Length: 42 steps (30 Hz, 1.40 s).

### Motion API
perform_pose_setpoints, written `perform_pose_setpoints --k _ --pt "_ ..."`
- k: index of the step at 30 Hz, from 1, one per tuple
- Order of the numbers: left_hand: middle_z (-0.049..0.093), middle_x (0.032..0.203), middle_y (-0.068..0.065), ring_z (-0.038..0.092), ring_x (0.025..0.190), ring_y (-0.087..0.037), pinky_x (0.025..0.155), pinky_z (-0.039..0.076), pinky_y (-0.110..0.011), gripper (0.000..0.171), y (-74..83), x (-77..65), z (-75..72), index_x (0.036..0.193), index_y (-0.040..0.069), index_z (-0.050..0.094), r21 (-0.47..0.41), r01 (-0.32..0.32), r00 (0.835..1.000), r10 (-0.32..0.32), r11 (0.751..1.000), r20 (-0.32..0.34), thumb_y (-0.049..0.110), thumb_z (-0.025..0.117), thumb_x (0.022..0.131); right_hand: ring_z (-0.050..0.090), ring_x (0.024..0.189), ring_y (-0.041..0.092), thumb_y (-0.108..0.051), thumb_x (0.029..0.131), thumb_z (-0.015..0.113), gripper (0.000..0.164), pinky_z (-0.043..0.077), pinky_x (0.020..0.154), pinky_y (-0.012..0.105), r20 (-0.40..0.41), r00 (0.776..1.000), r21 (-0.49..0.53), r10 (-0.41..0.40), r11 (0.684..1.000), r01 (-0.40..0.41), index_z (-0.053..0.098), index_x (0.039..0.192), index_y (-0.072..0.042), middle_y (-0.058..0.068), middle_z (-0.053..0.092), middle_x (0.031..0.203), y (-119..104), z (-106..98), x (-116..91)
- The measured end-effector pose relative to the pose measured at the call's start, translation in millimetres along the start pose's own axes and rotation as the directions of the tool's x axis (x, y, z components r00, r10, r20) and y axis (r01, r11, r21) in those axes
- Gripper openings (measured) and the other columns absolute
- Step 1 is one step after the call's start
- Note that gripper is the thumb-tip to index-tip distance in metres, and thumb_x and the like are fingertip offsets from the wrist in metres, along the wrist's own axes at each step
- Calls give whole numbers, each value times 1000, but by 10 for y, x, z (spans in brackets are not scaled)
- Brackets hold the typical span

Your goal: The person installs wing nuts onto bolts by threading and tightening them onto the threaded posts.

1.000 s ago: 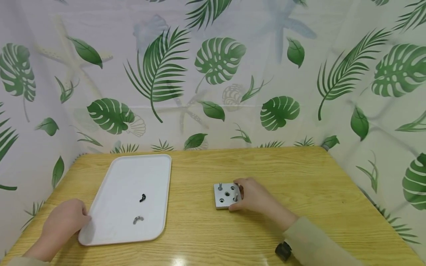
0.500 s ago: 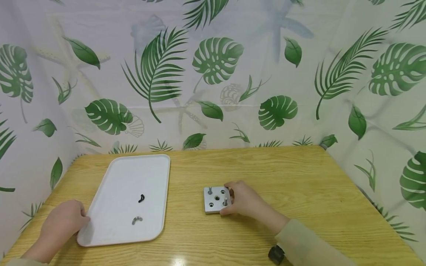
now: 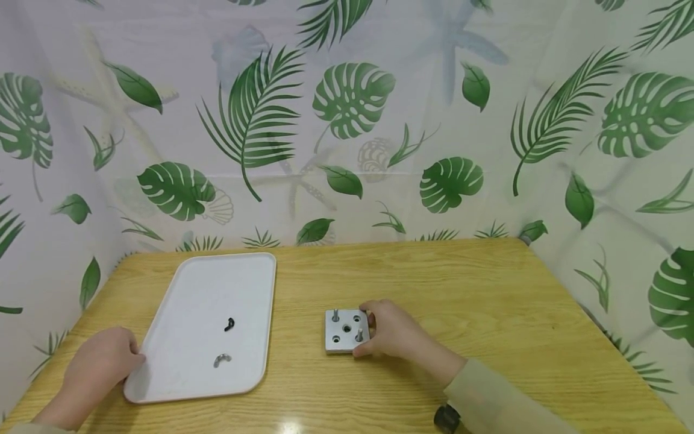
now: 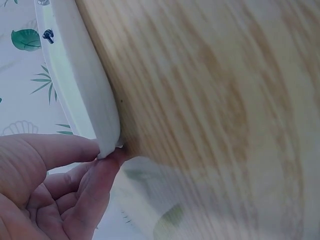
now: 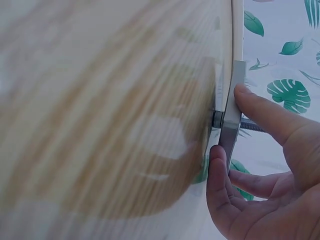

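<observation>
My right hand (image 3: 398, 331) holds a square metal plate (image 3: 338, 343) by its right side, thumb at the near corner and fingers at the far one. Two bolts (image 3: 335, 315) stand upright through opposite corner holes; the other holes are bare. In the right wrist view a bolt head (image 5: 216, 119) sits under the plate, between it and the tabletop. My left hand (image 3: 100, 361) pinches the near left rim of a white tray (image 3: 203, 283), thumb above and fingers below. A black wing nut (image 3: 229, 324) and a silver wing nut (image 3: 222, 360) lie apart on the tray.
Both sit on a wooden table (image 3: 461, 283), with bare wood between tray and plate. A leaf-print cloth (image 3: 379, 181) hangs behind and along the sides. A dark wrist device (image 3: 447, 417) shows beneath the right sleeve.
My right hand has moved the metal plate left and slightly nearer, mostly in the first half second. The left hand stays on the tray's rim. The view has shifted slightly.
</observation>
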<state>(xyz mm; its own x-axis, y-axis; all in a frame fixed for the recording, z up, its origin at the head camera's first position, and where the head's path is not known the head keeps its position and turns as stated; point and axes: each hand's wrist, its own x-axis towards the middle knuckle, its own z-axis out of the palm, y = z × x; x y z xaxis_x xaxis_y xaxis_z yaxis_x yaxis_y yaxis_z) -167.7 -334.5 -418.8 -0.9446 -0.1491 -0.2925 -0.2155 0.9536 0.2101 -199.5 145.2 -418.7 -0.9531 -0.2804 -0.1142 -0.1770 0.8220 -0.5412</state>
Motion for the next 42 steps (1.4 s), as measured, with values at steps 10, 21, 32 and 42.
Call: perform_pose_setpoints --k 10,21,32,42 --pt "55 63 -2 52 62 -18 59 40 -31 26 -14 4 22 70 9 61 -12 -2 1000 2 1000 -6 14 74 92 57 90 16 -33 69 103 90 52 84 37 11 1000 -7 -18 1000 18 63 141 3 3 67 102 -6 28 11" --pt "58 68 -4 53 65 -20 59 41 -32 21 11 -61 -8 76 5 65 -15 -32 999 31 999 -25 15 74 93 55 88 16 -33 70 102 89 51 81 36 5 999 -20 -53 998 53 62 141 3 5 66 102 -35 9 -40" --pt "59 68 -4 54 65 -20 60 41 -31 20 13 -72 -14 77 3 68 -26 -25 999 25 999 -20 14 75 93 60 88 14 -19 71 102 86 52 79 30 21 1000 112 -23 993 21 61 143 2 6 66 107 14 35 -20" --pt "58 66 -2 53 64 -19 60 40 -31 23 -18 -89 -14 77 4 68 -35 -38 999 37 999 -25 17 74 95 70 92 14 -5 74 97 88 60 83 31 71 997 274 31 960 -49 54 150 3 12 69 119 67 39 -7"
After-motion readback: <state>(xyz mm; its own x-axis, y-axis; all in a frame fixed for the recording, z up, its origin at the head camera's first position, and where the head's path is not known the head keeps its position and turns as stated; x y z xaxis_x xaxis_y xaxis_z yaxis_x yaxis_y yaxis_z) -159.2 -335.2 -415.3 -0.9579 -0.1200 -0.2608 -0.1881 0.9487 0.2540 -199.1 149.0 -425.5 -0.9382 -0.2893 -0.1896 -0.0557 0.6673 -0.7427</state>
